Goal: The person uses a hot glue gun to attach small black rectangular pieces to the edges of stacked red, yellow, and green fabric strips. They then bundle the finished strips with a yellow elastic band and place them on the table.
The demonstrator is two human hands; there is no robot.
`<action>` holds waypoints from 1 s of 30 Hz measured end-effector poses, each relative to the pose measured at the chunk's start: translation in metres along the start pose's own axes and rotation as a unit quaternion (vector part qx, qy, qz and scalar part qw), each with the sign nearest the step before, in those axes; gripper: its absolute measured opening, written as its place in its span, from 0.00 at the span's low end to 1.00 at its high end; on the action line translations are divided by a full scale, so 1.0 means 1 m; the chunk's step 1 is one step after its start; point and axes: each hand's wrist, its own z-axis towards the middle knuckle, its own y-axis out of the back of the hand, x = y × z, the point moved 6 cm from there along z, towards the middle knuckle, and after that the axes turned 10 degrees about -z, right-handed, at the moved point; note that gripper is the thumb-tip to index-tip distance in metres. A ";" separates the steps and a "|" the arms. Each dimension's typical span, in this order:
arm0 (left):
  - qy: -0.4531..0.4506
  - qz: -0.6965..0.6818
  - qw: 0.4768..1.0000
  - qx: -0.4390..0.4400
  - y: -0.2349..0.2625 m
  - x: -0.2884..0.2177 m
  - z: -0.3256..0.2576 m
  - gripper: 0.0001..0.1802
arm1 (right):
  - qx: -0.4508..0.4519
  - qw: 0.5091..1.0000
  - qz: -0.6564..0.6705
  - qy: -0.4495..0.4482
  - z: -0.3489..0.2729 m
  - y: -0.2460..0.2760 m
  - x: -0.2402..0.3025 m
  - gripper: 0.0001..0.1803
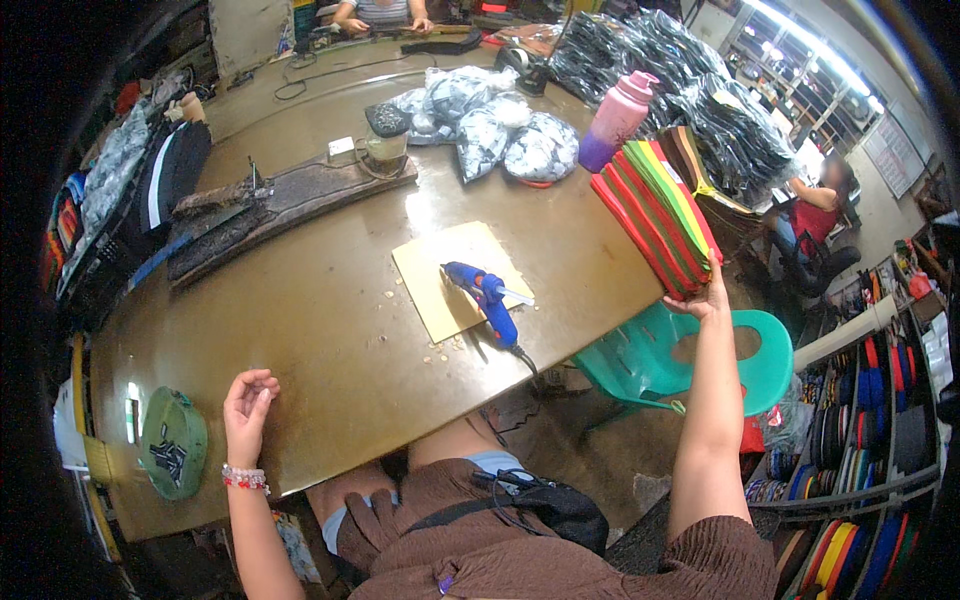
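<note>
We sit at a worn brown worktop (330, 330) in a crowded workshop.
Bagged goods, a pink bottle (617, 120) and a blue glue gun (485, 300) on a cardboard square (440, 275) lie before us. Our right hand (705, 295) grips a stack of red, green and yellow striped pieces (655, 215) at the worktop's right edge; our left hand (248, 398) rests loosely curled, empty, near a green lid (173, 445).

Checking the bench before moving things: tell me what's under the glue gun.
The glue gun lies on a tan card on the table. Its cord runs off the near edge. Whatever is beneath the card is hidden.
</note>
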 end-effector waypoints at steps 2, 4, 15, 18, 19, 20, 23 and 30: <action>-0.004 -0.003 1.000 0.001 -0.004 -0.005 0.002 0.12 | -0.007 1.000 -0.017 0.020 0.000 0.001 -0.001 0.48; -0.033 0.001 0.999 -0.003 -0.013 -0.019 0.001 0.12 | -0.043 0.999 -0.003 0.006 -0.002 0.004 -0.006 0.45; 0.104 -0.104 0.890 0.432 -0.311 -0.025 -0.029 0.21 | -0.012 0.999 0.036 0.035 -0.096 -0.002 -0.064 0.40; 0.257 -0.105 0.837 0.471 -0.425 0.014 -0.013 0.36 | -0.027 0.999 0.011 0.024 -0.139 0.007 -0.081 0.39; 0.311 -0.126 0.829 0.447 -0.456 0.025 -0.007 0.42 | -0.022 0.999 0.010 0.026 -0.155 0.010 -0.087 0.38; 0.382 -0.121 0.819 0.411 -0.480 0.039 -0.002 0.48 | -0.031 0.999 0.017 0.023 -0.172 0.014 -0.094 0.37; 0.409 -0.296 0.796 0.332 -0.524 0.052 0.008 0.55 | 0.026 1.000 -0.001 0.012 -0.215 0.020 -0.109 0.34; 0.381 -0.472 0.764 0.221 -0.529 0.031 -0.011 0.40 | -0.040 0.990 -0.062 0.119 -0.281 0.033 -0.116 0.34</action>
